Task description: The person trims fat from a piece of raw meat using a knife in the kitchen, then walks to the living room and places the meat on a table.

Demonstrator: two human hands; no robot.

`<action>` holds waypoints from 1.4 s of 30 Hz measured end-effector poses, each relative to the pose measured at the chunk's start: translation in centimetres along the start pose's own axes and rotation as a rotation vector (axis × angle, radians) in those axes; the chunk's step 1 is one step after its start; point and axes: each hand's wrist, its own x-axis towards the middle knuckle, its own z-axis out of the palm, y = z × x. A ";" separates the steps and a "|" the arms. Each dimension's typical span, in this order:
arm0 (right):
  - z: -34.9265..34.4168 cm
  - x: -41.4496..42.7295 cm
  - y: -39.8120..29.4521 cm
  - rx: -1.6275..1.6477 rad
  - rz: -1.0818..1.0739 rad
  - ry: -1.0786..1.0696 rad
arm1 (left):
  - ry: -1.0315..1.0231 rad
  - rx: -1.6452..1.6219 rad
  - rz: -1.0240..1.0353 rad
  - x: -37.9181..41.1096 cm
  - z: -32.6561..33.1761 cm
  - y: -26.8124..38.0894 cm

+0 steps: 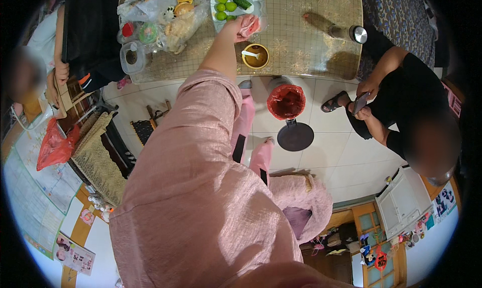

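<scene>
My left hand (pixel 241 29) reaches over the table at the near right corner of a white tray (pixel 215 10). Its fingers are closed on a crumpled pink and white cloth (pixel 250 25), though the exact material is hard to tell. On the tray lie several green round fruits (pixel 231 6) and a dark green cucumber (pixel 241 2). Just below the hand stands a yellow-rimmed bowl (pixel 256 65) with a white spoon (pixel 250 54) in it. My right hand is out of view.
Plastic bags (pixel 165 9) and a clear plastic tub (pixel 132 57) cover the table's left end; a steel-capped bottle (pixel 357 34) stands right. Below the edge sits a red-lined bin (pixel 286 101), its black lid (pixel 295 136) swung back. A seated person (pixel 410 88) holds a phone; another person (pixel 45 35) is at left.
</scene>
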 end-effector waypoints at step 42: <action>-21.4 -88.7 56.8 0.111 0.865 -0.469 | -0.715 1.896 1.130 -51.5 41.5 -64.3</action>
